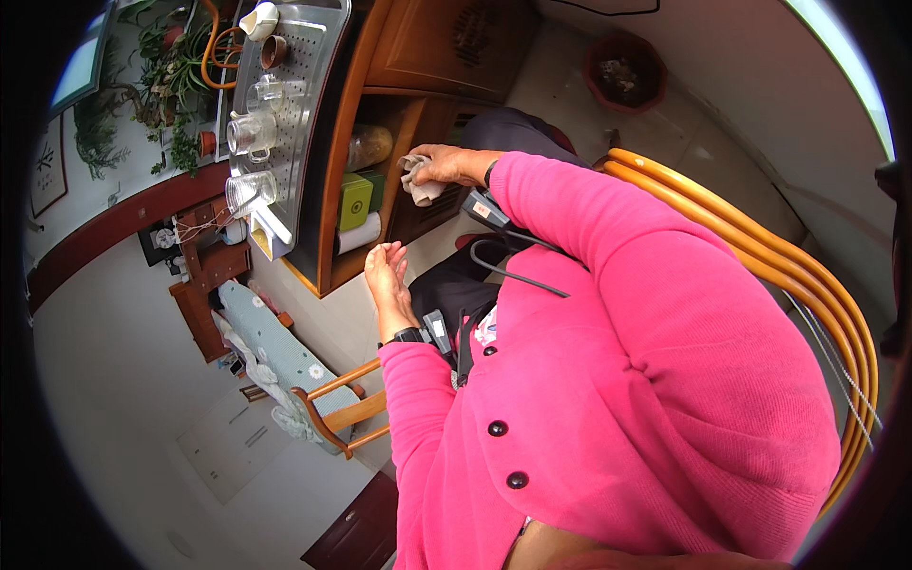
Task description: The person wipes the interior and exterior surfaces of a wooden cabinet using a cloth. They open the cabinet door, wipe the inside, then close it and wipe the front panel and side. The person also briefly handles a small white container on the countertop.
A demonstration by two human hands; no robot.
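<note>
A crumpled pale cloth [422,182] is gripped in my right hand [445,164], in front of the open shelf of a wooden tea cabinet [331,281]. My left hand [388,278] is empty, palm turned up and fingers slightly curled, near the cabinet's corner. Inside the shelf are a green tin [354,201], a clear jar [369,147] with contents I cannot make out, and a white roll [358,234]. On top lies a perforated metal tray [303,107] bearing glass mugs [251,134], a brown cup [273,52] and a white pitcher [259,21].
A white box [269,231] stands at the tray's near end. Cables run from devices [484,209] on my wrists. A curved wooden chair back [805,278] lies at the right, with a reddish plant pot [625,73] on the floor beyond. Another wooden chair [342,406] stands at lower left.
</note>
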